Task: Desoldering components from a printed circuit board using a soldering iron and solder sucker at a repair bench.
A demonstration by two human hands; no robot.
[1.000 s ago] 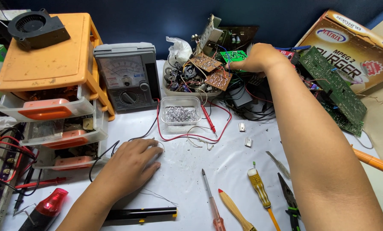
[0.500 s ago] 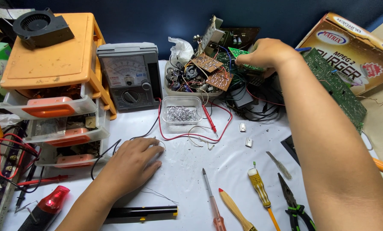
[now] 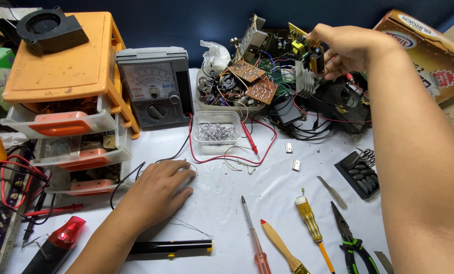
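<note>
Your right hand (image 3: pixel 351 48) pinches a circuit board (image 3: pixel 304 56) above and right of the clear tray (image 3: pixel 217 133). Your left hand (image 3: pixel 158 192) rests below-left of that tray, fingers loosely curled, holding nothing.

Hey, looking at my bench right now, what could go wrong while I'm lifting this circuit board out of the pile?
The circuit board in your right hand hangs over tangled wires; a snag might drag the parts tray or other boards along. The finned heatsink on it looks loosely hung and may swing. Your left hand rests beside the red test lead, so a tug could upset the small clear box.
</note>
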